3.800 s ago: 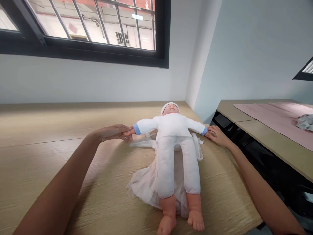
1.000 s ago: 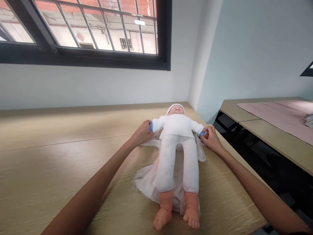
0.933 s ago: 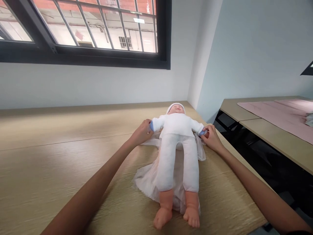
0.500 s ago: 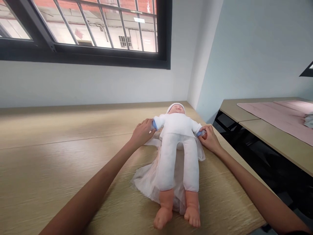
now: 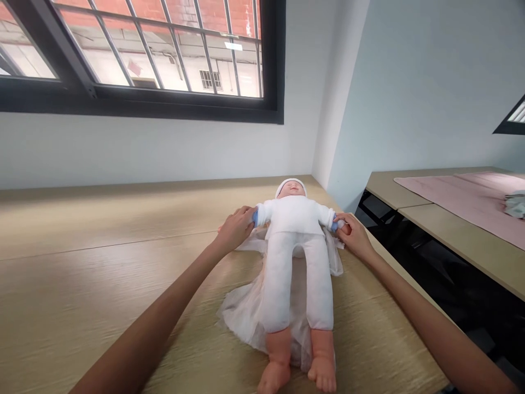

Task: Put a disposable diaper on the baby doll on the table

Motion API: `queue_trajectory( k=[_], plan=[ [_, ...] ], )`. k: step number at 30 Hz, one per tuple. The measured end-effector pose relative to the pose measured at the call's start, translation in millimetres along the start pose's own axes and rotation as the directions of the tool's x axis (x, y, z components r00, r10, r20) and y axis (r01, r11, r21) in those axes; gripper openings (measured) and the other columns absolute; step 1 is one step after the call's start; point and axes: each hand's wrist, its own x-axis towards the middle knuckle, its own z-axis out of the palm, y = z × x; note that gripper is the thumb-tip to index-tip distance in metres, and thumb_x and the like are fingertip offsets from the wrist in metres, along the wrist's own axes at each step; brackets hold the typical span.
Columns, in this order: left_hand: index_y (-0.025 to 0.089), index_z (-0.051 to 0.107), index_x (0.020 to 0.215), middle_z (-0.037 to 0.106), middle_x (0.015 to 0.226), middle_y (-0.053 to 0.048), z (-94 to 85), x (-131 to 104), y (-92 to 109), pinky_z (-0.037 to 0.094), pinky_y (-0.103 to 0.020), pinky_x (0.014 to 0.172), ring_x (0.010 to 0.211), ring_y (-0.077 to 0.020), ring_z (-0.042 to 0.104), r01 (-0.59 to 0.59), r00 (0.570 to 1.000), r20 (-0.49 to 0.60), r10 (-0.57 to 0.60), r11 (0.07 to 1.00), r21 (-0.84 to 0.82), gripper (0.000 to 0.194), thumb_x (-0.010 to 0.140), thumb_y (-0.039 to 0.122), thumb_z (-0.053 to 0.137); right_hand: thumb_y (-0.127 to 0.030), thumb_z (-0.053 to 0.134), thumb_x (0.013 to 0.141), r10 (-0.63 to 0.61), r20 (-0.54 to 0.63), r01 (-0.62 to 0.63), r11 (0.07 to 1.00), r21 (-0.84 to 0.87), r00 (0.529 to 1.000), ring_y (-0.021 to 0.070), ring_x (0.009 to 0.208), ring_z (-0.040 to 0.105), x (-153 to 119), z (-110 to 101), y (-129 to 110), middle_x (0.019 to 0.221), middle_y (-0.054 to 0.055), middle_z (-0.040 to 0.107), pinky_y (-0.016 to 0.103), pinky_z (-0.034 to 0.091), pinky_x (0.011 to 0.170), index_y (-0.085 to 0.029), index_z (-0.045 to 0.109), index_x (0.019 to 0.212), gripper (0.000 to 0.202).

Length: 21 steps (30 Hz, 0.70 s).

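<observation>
A baby doll (image 5: 294, 216) with a soft white body and cap lies on its back, its bare feet towards me. Both of its arms are stretched sideways, with blue bands at the wrists. My left hand (image 5: 235, 230) is closed around the doll's arm end on the left, covering that doll hand. On the other side, my right hand (image 5: 356, 236) pinches the opposite arm end just beyond the blue band. Thin, whitish sheer fabric (image 5: 241, 314) is spread beneath the doll and shows between its legs.
The doll rests on a light wooden table (image 5: 102, 295) set against the wall, below a barred window (image 5: 172, 60). Across a dark gap to the right stands another table (image 5: 463, 230), bearing a pink cloth (image 5: 459, 191) and a greyish bundle (image 5: 515, 204).
The view has tilted up slightly, so everything sits a little lower. Both hands keep their hold on the doll's arms, which have barely moved.
</observation>
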Motion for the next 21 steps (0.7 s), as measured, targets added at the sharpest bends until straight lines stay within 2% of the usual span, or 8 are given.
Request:
queue_trajectory(
  k=[4, 8, 11, 14, 17, 21],
  plan=[
    [0.013, 0.051, 0.124, 0.059, 0.118, -0.017, -1.6, 1.8, -0.9, 0.047, -0.04, 0.084, 0.104, -0.0294, 0.056, -0.053, 0.999, 0.006, 0.052, 0.998, 0.027, 0.04, 0.086, 0.015, 0.036, -0.014, 0.049, 0.075, 0.013, 0.045, -0.011, 0.999, -0.042, 0.999, 0.0252, 0.106, 0.058, -0.1, 0.7, 3.9, 0.119, 0.003, 0.063, 0.041, 0.044, 0.092, -0.026, 0.06, 0.105, 0.033],
    [0.018, 0.051, 0.127, 0.058, 0.124, -0.016, -3.3, 4.1, -4.3, 0.045, -0.04, 0.089, 0.108, -0.0288, 0.056, -0.058, 0.998, 0.019, 0.057, 0.997, 0.049, 0.045, 0.085, 0.013, 0.037, -0.012, 0.045, 0.075, 0.01, 0.102, 0.002, 0.993, -0.116, 0.995, 0.0268, 0.102, 0.057, 0.0, 0.6, 4.5, 0.111, 0.005, 0.065, 0.042, 0.047, 0.088, -0.027, 0.059, 0.112, 0.042],
    [0.02, 0.051, 0.128, 0.057, 0.127, -0.014, -5.5, 4.8, -8.1, 0.046, -0.04, 0.09, 0.109, -0.0285, 0.056, -0.068, 0.997, 0.039, 0.066, 0.997, 0.048, 0.047, 0.084, 0.013, 0.037, -0.011, 0.045, 0.074, 0.031, 0.127, -0.012, 0.989, -0.148, 0.991, 0.0255, 0.09, 0.058, 1.1, -0.9, 3.6, 0.11, 0.007, 0.062, 0.041, 0.049, 0.081, -0.025, 0.053, 0.119, 0.048],
    [0.021, 0.051, 0.128, 0.056, 0.128, -0.013, -7.2, 4.8, -10.5, 0.045, -0.04, 0.09, 0.111, -0.0284, 0.055, -0.077, 0.996, 0.05, 0.075, 0.996, 0.043, 0.047, 0.084, 0.014, 0.036, -0.011, 0.045, 0.072, 0.001, 0.114, 0.016, 0.988, -0.152, 0.993, 0.0261, 0.095, 0.057, 2.5, -1.8, 4.4, 0.118, 0.01, 0.058, 0.042, 0.049, 0.083, -0.023, 0.047, 0.121, 0.05],
    [0.021, 0.053, 0.122, 0.057, 0.123, -0.013, -6.7, 4.0, -11.4, 0.046, -0.039, 0.087, 0.106, -0.028, 0.057, -0.065, 0.997, 0.041, 0.066, 0.998, -0.024, 0.042, 0.082, 0.017, 0.04, -0.014, 0.049, 0.073, 0.0, 0.101, 0.011, 0.994, -0.105, 0.995, 0.0269, 0.108, 0.056, 2.4, -1.5, 7.0, 0.121, 0.01, 0.057, 0.042, 0.047, 0.089, -0.024, 0.044, 0.119, 0.047],
    [0.02, 0.054, 0.111, 0.059, 0.114, -0.012, -3.5, 1.8, -7.6, 0.047, -0.036, 0.075, 0.092, -0.0275, 0.061, 0.034, 0.999, 0.04, -0.03, 0.994, -0.105, 0.033, 0.079, 0.026, 0.047, -0.021, 0.058, 0.073, 0.073, 0.084, -0.071, 0.997, -0.019, 0.994, 0.0255, 0.105, 0.059, 0.9, -0.6, 9.0, 0.119, 0.008, 0.058, 0.039, 0.05, 0.084, -0.026, 0.042, 0.115, 0.046]
  ],
)
